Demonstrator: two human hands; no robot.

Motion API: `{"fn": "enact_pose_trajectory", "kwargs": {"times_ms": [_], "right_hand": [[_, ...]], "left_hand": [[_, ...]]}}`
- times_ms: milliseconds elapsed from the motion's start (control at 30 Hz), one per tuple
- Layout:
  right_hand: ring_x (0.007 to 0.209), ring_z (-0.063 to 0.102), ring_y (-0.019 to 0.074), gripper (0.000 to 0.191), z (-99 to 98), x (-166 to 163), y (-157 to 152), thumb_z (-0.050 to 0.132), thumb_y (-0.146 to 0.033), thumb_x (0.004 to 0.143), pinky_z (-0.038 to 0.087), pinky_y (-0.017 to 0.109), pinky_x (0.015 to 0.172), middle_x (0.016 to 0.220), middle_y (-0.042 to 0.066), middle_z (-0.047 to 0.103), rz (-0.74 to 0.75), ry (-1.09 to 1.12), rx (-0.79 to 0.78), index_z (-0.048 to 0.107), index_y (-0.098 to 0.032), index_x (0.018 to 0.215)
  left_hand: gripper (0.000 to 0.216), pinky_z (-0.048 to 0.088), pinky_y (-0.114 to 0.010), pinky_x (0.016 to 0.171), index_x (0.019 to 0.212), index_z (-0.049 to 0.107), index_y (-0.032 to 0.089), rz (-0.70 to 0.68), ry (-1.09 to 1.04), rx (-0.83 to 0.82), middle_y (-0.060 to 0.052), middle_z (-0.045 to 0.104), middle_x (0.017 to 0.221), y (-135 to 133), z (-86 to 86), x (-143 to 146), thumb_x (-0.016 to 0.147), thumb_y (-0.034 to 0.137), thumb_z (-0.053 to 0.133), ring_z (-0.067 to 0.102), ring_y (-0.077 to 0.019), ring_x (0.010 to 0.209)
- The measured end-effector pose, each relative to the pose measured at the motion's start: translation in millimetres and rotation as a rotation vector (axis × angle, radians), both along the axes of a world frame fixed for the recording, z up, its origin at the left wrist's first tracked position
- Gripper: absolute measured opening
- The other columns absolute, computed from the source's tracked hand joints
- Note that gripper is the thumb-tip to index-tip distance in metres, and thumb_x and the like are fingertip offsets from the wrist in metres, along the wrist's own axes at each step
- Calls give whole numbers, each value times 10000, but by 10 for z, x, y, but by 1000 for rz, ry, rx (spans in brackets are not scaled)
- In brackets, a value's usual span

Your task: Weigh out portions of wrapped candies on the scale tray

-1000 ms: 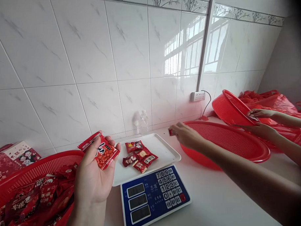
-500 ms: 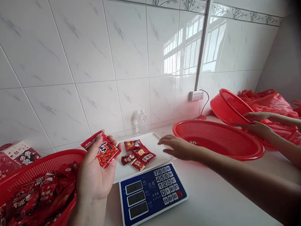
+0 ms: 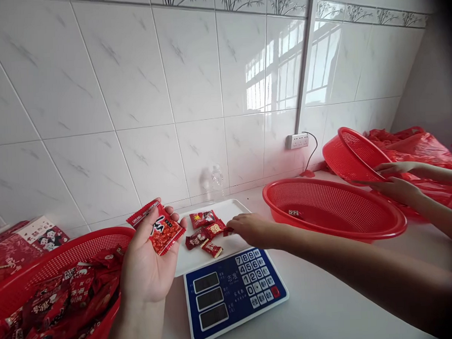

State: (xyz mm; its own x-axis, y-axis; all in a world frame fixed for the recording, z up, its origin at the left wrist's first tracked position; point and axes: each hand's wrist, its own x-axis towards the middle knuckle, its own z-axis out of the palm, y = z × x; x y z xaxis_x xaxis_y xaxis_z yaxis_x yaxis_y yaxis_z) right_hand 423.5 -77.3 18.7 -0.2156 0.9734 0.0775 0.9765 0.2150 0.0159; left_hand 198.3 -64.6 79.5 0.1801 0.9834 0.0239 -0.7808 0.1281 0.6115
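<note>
The left hand [image 3: 150,271] is turned palm up over the edge of a packed basket [image 3: 111,233], its thumb and curled fingers grasping one red packet [image 3: 163,231]. The right arm stretches in from the right, nearly level; the right hand [image 3: 256,230] is palm down over the tray [image 3: 235,208], fingers bent down at one packet [image 3: 227,232] on the right of the group. I cannot tell whether they pinch it. Four other packets [image 3: 203,218] lie close together on the tray, behind one scale [image 3: 254,277] on the desk [image 3: 312,305]. Two more red baskets stand to the right: one upright [image 3: 338,210] with one small packet [image 3: 294,213] visible inside, one tilted [image 3: 349,158], where a co-worker's two hands [image 3: 399,188] reach.
</note>
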Motion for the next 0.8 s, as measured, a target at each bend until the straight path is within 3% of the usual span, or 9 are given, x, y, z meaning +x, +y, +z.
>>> {"fn": "enact_pose_trajectory", "kwargs": {"times_ms": [133, 200, 367, 533, 633, 700, 800], "right_hand": [[900, 627, 205, 374, 213, 440, -157, 424, -39, 843, 461, 278, 663, 1037, 66, 665, -328, -46, 82, 596, -237, 1110], [851, 640, 236, 330, 328, 719, -256, 416, -39, 855, 457, 302, 632, 994, 121, 670, -475, -79, 93, 602, -180, 1088], [788, 646, 333, 204, 421, 1122, -383, 479, -26, 823, 457, 374, 584, 838, 215, 672, -676, -122, 85, 658, -108, 876], [994, 608, 271, 267, 232, 736, -148, 468, -255, 906, 498, 366, 728, 1090, 116, 659, -446, -37, 128, 615, -200, 1121], [1107, 549, 236, 309, 81, 316, 48, 507, -270, 895, 447, 368, 896, 1195, 88, 620, -81, 37, 151, 594, -207, 1184], [1097, 552, 226, 309, 1, 73, 153, 503, -266, 899, 429, 365, 920, 1184, 76, 627, 154, 61, 154, 592, -206, 1188], [1097, 547, 226, 341, -79, -159, 270, 502, -239, 894, 426, 361, 903, 1220, 86, 600, 278, 31, 116, 556, -207, 1230]], "left_hand": [[152, 569, -263, 607, 831, 661, 161, -5, 1, 2, -29, 601, 758, -2, 11, 8, 848, 141, 512, 604, -108, 666], [151, 567, -255, 606, 819, 658, 159, 1, -3, 1, -28, 602, 753, -4, 14, 15, 849, 145, 511, 606, -108, 669], [145, 567, -259, 603, 823, 653, 165, -10, 5, 7, -30, 603, 748, -9, -7, 30, 848, 148, 511, 605, -112, 665], [139, 565, -255, 607, 831, 651, 162, -17, 3, 12, -27, 599, 742, -7, -29, 44, 848, 146, 514, 603, -111, 668], [138, 567, -262, 621, 851, 653, 166, -16, 11, 10, -26, 601, 756, 4, -29, 38, 848, 148, 516, 605, -111, 679], [141, 568, -268, 630, 858, 655, 164, -12, 21, 7, -31, 602, 766, 14, -26, 28, 850, 153, 514, 608, -115, 689], [145, 567, -269, 638, 858, 657, 159, -3, 17, 15, -34, 598, 775, 25, -22, 10, 852, 160, 512, 606, -113, 690]]}}
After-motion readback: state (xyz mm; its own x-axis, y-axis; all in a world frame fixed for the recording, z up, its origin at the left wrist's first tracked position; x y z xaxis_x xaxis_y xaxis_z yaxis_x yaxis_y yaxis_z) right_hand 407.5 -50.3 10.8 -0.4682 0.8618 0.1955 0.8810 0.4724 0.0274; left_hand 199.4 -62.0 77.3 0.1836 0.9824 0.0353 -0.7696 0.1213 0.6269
